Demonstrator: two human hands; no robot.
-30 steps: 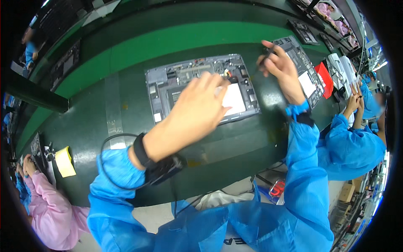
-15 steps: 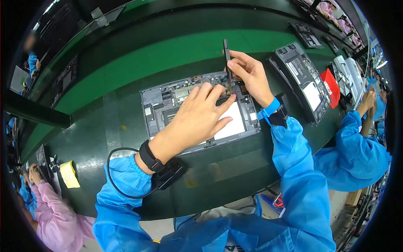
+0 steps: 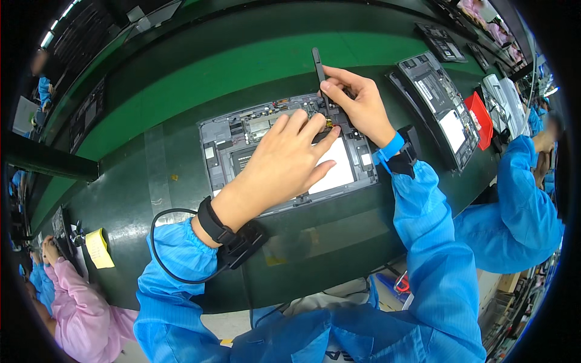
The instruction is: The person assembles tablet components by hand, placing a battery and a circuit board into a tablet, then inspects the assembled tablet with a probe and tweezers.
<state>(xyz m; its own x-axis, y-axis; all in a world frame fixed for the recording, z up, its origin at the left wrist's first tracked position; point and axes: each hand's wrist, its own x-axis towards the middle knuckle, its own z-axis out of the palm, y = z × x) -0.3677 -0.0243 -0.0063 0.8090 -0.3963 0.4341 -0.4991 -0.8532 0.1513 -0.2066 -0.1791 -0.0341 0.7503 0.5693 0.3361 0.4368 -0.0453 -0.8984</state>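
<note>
The left hand (image 3: 285,150) curves half open over the opened laptop base (image 3: 216,134), fingertips at its internals; whether it grips anything, I cannot tell. The right hand (image 3: 358,107), a second ago off to the right, now pinches a slim dark tool (image 3: 318,65) over that base. The counter (image 3: 124,206) is glossy dark green. Farther rightward: another opened laptop (image 3: 433,94), then a smooth red tray (image 3: 482,124).

Holding slim black stick-shaped tool (image 3: 318,65) in bare right hand (image 3: 362,110), pointed down at opened grey rectangular laptop chassis (image 3: 225,134) on dark green desk (image 3: 327,235). Spreading bare left hand (image 3: 283,156) over same chassis, fingertips near small yellow wires (image 3: 330,123). Noted at right: second opened chassis (image 3: 434,91), red plastic tray (image 3: 482,126).
</note>
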